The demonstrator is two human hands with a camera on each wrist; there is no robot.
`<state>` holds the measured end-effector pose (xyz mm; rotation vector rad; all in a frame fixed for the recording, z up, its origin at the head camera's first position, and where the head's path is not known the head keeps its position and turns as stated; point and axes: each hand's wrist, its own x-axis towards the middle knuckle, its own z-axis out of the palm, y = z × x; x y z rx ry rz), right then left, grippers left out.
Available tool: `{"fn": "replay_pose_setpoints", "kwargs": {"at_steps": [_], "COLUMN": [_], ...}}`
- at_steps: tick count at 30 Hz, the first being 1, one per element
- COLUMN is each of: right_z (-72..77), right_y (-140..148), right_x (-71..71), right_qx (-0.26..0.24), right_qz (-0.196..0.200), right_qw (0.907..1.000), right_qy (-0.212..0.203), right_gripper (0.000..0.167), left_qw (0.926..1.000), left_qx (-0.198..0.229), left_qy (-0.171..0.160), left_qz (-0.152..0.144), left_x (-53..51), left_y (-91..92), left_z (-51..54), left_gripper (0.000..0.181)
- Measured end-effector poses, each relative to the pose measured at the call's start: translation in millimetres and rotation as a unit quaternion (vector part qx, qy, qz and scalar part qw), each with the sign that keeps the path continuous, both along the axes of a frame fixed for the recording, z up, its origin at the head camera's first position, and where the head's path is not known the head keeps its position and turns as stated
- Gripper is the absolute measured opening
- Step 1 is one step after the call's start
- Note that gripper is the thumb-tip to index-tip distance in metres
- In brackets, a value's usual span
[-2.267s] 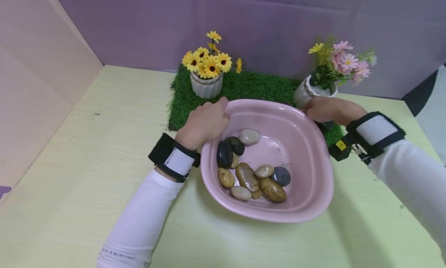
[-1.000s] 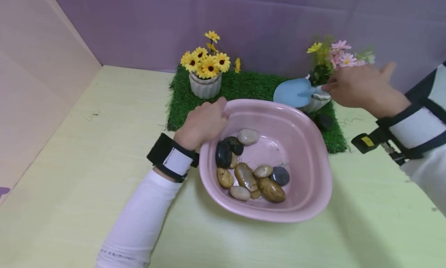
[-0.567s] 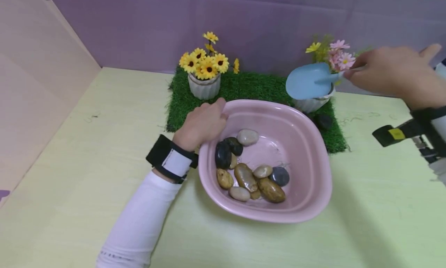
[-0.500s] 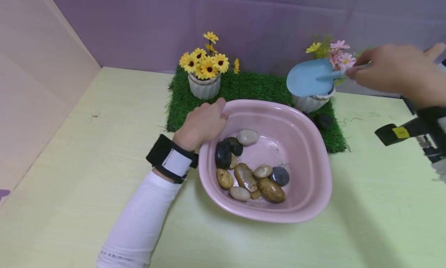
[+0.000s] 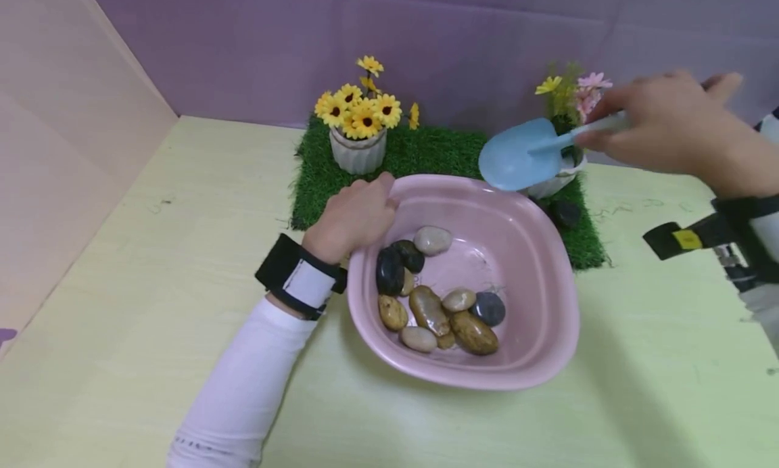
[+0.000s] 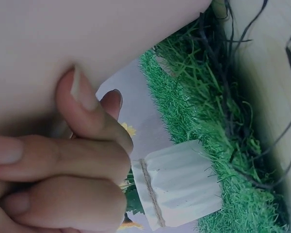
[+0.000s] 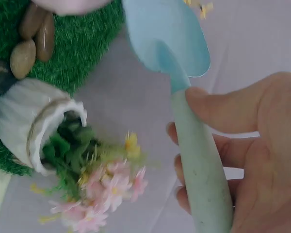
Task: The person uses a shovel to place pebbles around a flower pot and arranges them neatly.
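Note:
A pink basin (image 5: 541, 285) with several wet-looking pebbles (image 5: 429, 310) in it sits on the table in the head view. My left hand (image 5: 356, 214) grips its upper-left rim; in the left wrist view that hand's fingers (image 6: 68, 160) are curled. Above the basin's far right rim, my right hand (image 5: 669, 123) holds a light blue garden trowel (image 5: 517, 158), blade pointing left. The right wrist view shows thumb and fingers wrapped round the trowel's pale green handle (image 7: 199, 155). No soil shows on the visible face of the blade.
Behind the basin lies a mat of artificial grass (image 5: 438, 150). On it stand a white pot of yellow flowers (image 5: 359, 150) and, partly hidden by trowel and hand, a pot of pink flowers (image 7: 34, 121). Stones (image 7: 23, 58) lie beside that pot. A purple backdrop (image 5: 456, 55) closes the rear.
My right hand has left the basin's far right rim, and the trowel has come into view in it. It rose to the right, then dipped slightly left. Left hand and basin stay put.

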<state>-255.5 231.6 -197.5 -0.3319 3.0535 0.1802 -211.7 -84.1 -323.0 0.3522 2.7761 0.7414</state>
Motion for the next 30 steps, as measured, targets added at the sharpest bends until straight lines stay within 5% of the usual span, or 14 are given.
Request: {"fn": "replay_pose_setpoints", "kwargs": {"at_steps": [4, 6, 9, 13, 17, 21, 25, 30], "right_z": [-7.1, -13.7, -27.3, -43.7, -55.1, -63.1, -68.5, -72.2], "right_y": [-26, -39, -58, -80, -94, -100, -101, -101], "right_x": [19.5, 30.7, 45.7, 60.5, 68.4, 70.8, 69.2, 61.6], "right_qx": [0.002, -0.008, -0.005, 0.053, 0.131, 0.188, 0.238, 0.247], "right_qz": [0.07, 0.126, 0.21, 0.271, 0.291, 0.311, 0.33, 0.344], "right_qw": [0.9952, 0.9835, 0.9501, 0.905, 0.8658, 0.8377, 0.8282, 0.8397], "right_qy": [0.069, 0.13, 0.23, 0.324, 0.386, 0.407, 0.386, 0.34], "right_gripper": [0.033, 0.025, 0.024, 0.028, 0.02, 0.019, 0.021, 0.01], "left_qw": [1.0, 1.0, 1.0, 1.0, 1.0, 1.0, 1.0, 1.0], "left_qx": [0.0, 0.0, -0.001, -0.001, 0.002, 0.004, 0.003, 0.0], "left_qy": [-0.001, -0.002, -0.003, -0.007, -0.009, -0.007, -0.007, -0.004], "left_qz": [-0.001, -0.001, -0.002, -0.001, 0.003, 0.002, 0.001, 0.002], "left_x": [0.1, 0.2, 0.5, 0.7, 0.7, 0.7, 0.8, 0.7], "left_y": [0.1, 0.0, -0.3, -0.9, -0.5, 0.1, 0.3, 0.4], "left_z": [0.8, 1.3, 1.5, 1.1, 0.6, 0.6, 1.1, 1.9], "left_gripper": [0.041, 0.041, 0.041, 0.042, 0.042, 0.042, 0.041, 0.041]}}
